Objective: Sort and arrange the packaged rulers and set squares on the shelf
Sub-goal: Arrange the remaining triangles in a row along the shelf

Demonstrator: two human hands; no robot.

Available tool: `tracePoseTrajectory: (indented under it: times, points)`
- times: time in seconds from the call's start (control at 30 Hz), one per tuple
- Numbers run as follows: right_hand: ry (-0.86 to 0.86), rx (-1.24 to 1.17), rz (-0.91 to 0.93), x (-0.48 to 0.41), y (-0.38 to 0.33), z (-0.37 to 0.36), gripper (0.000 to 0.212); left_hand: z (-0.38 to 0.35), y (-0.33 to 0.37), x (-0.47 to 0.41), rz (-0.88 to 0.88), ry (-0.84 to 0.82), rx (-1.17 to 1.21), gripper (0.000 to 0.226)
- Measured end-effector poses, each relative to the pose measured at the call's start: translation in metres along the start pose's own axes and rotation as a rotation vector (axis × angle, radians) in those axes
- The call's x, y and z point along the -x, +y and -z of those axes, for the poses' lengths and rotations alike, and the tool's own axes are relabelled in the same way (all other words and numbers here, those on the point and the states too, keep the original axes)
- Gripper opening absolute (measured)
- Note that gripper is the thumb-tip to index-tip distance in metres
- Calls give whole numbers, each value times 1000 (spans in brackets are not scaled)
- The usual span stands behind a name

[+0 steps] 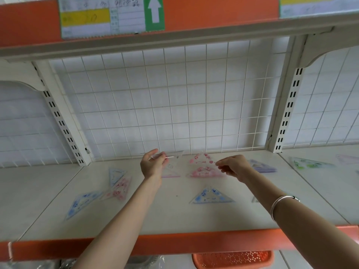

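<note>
My left hand [153,165] is raised over the back of the white shelf [174,216] and grips a clear packaged set square [177,154] that sticks out to the right. My right hand [233,166] pinches the right corner of a pink packaged set square [202,171], with another pink one [202,159] just behind it. A pale pink-edged pack [172,172] lies below my left hand. More lie flat: a blue one [211,196] in the middle, a blue one [83,202], a pink one [118,189] and a clear bluish one [115,174] on the left.
A purple pack [262,166] and a green pack [308,164] lie to the right. A white wire grid [174,98] backs the shelf, and an upper shelf with labels [103,16] hangs overhead. The front edge is orange [174,243]. An orange basket [233,259] sits below.
</note>
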State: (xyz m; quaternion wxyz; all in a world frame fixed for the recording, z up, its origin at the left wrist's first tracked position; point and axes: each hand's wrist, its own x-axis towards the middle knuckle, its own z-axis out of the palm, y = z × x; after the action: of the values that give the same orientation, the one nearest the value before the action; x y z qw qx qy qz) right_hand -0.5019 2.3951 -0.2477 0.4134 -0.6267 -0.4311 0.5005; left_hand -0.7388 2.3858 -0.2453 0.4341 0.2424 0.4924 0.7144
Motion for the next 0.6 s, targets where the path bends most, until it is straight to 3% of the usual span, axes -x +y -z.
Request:
tracePoseTrajectory:
  times: [0.2, 0.37, 0.6]
  points:
    - [57, 154, -67, -5, 5, 1, 12, -2, -2, 4, 33, -35, 4, 32]
    - [110, 321, 14, -8, 9, 1, 18, -4, -2, 8, 39, -79, -52, 31]
    - [158, 485, 132, -4, 12, 0, 9, -5, -2, 12, 58, -117, -89, 31]
